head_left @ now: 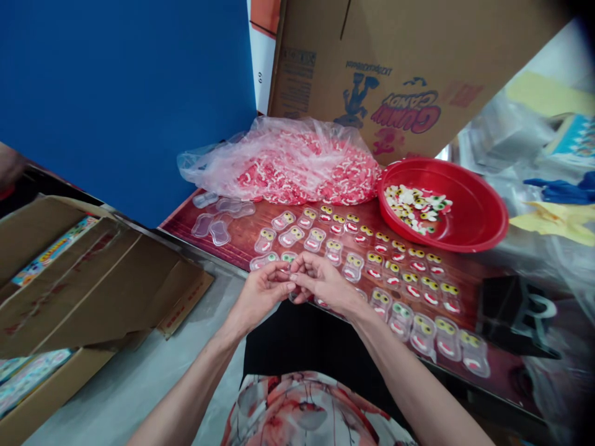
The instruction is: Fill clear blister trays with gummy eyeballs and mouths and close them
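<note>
My left hand (267, 291) and my right hand (320, 282) meet at the fingertips over the near edge of the wooden table (186, 232). Both are pinched together; what lies between the fingers is too small or hidden to make out. Just beyond them, clear plastic trays (292, 236) lie in rows, each with candy eyes and a red-and-white candy mouth. Farther right, several eye-and-mouth sets (411, 279) lie in similar rows. Some trays are hidden behind my hands. A few clear trays without candies (219, 233) lie at the table's left.
A plastic bag of red-and-white candies (302, 167) lies at the back. Right of it stands a red basin (474, 204) holding candy eyes. Behind is a cardboard box (334, 37); a blue panel (125, 93) rises at left. An open carton (111, 279) stands at lower left.
</note>
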`<state>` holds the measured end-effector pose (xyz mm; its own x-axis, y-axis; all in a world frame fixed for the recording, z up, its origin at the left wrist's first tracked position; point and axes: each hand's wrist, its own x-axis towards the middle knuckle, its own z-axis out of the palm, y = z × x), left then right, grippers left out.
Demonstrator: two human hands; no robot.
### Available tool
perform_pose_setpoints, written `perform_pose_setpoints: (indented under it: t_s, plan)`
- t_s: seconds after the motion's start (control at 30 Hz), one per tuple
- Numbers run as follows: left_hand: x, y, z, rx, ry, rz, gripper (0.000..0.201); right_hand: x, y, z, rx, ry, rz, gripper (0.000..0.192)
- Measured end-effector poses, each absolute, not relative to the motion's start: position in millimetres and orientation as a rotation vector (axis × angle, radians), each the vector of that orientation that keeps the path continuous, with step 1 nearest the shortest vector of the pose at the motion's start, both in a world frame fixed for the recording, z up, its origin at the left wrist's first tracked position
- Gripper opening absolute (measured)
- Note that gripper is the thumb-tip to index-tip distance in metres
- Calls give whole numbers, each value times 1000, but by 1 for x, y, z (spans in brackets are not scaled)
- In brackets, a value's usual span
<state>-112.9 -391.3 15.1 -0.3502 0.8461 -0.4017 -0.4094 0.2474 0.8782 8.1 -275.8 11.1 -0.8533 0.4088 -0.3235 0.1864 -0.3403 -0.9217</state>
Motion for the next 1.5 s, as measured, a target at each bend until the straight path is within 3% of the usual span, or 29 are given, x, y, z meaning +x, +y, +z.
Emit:
perform_pose_setpoints:
  t_s: [0.6,0.9,1.5]
  plan:
    - [-113,-394,15,297,1310,1423,54,5,-279,12,-834,-1795,2200,24]
    - [-112,-392,16,321,1317,1433,51,6,-277,8,-848,-1732,2276,30]
    - [-115,-394,14,269,1331,1443,52,2,-282,7,-827,-1868,2117,15]
